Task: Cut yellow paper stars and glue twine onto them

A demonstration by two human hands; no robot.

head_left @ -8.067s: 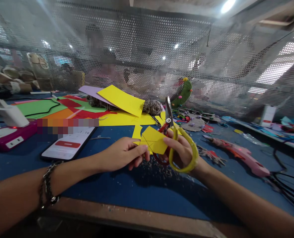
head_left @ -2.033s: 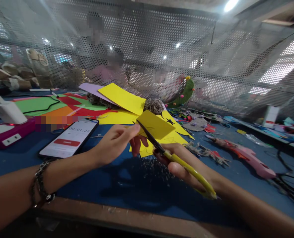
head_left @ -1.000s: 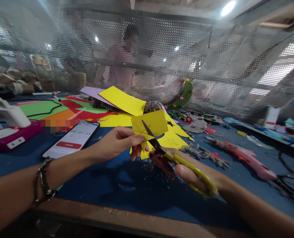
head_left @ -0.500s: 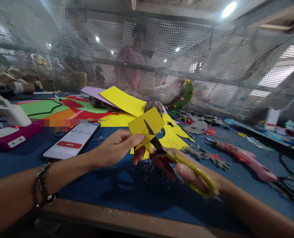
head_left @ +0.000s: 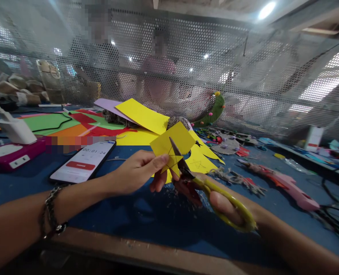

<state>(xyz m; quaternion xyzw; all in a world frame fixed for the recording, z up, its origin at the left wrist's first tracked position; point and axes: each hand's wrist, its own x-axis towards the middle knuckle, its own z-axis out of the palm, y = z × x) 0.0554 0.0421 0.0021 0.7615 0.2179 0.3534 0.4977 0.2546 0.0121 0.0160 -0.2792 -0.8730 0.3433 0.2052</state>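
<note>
The piece of yellow paper (head_left: 176, 139) is up in front of you, above the table (head_left: 115, 217), tilted, a star drawn in dark lines on its lower part; your left hand (head_left: 142, 172) pinches its lower left edge, thumb on the face, fingers curled behind; your right hand (head_left: 225, 204) is wrapped round the scissors (head_left: 202, 181), your thumb through the yellow loop; one dark blade crosses the front of the paper by the star, but you cannot tell how wide the blades stand.

Just behind lie more yellow cut pieces (head_left: 202, 160), one marked with another star; beyond them a lilac sheet (head_left: 108, 105) and a yellow sheet (head_left: 143, 114) rest over grey yarn (head_left: 178, 123); on your left sits a phone (head_left: 85, 162) with its timer at 00:01:24, near a purple power strip (head_left: 17, 154); on your right lies a pink glue gun (head_left: 281, 183); at the back, two people show blurred through a mesh screen (head_left: 186, 76).
</note>
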